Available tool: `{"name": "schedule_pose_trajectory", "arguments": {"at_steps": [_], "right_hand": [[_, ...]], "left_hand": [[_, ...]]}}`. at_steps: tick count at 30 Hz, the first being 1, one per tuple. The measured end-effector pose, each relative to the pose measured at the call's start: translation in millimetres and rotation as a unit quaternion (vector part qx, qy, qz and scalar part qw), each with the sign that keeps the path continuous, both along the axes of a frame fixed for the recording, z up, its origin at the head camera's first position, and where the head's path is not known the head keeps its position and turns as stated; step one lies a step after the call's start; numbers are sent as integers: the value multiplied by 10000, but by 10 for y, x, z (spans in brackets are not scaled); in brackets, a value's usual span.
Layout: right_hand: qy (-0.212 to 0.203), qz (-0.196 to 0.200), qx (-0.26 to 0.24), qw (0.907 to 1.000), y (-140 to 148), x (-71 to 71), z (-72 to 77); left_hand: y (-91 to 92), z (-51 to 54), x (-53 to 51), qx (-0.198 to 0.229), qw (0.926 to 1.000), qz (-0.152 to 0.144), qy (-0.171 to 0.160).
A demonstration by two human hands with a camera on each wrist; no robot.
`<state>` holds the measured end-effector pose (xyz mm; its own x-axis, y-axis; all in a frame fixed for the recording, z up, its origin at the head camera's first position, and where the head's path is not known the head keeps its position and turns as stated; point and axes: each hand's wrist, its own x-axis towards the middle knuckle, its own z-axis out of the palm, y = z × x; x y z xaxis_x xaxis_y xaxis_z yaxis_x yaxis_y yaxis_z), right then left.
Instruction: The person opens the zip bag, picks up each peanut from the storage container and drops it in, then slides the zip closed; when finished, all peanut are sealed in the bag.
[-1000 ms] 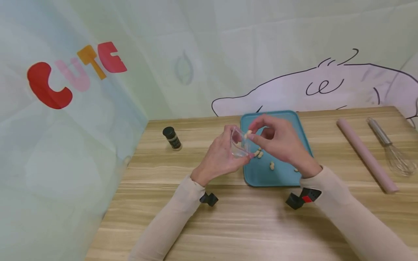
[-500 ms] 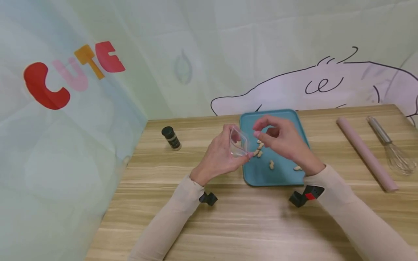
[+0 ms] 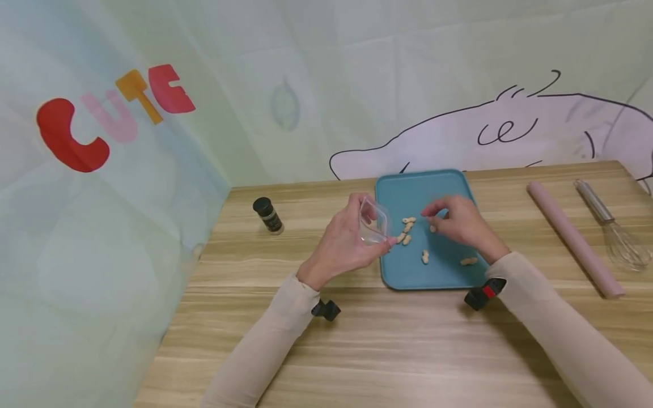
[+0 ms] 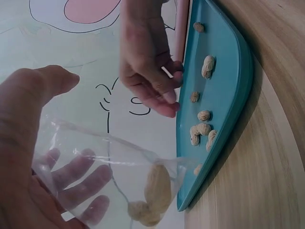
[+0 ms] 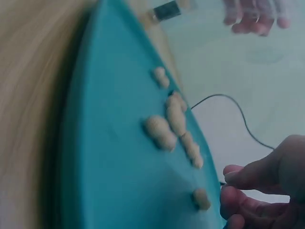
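My left hand holds a clear plastic bag by its sides, fingers and thumb curled round it and its mouth spread. Inside the bag, a few peanuts show in the left wrist view. Over the blue tray hovers my right hand, its fingers bent and nothing visible between them. Just below its fingertips lies one peanut. Several more are scattered on the tray, among them a peanut near the middle and a peanut at the right.
A black-capped spice jar stands on the wooden table left of the tray. To the right lie a pink rolling pin and a wire whisk. A printed cloth hangs behind the table.
The right hand held a peanut at the bag's mouth, let it go, then moved right and down over the tray. My left hand and the bag stay nearly still.
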<state>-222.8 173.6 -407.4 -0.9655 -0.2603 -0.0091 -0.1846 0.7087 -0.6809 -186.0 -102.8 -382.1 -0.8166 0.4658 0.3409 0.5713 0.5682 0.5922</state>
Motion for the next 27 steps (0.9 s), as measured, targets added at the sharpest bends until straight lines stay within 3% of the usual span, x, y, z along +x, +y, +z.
{"name": "schedule_pose_trajectory", "arguments": {"at_steps": [5, 10, 27], "right_hand": [[-248, 259, 472, 9982, 36, -4, -104], [-235, 382, 744, 9962, 45, 0, -150], [2, 193, 623, 9979, 70, 19, -141]], "left_hand": [[-4, -6, 12, -42, 10000, 16, -28], [4, -17, 15, -90, 9999, 37, -41], [4, -17, 1, -150, 9999, 33, 26]]}}
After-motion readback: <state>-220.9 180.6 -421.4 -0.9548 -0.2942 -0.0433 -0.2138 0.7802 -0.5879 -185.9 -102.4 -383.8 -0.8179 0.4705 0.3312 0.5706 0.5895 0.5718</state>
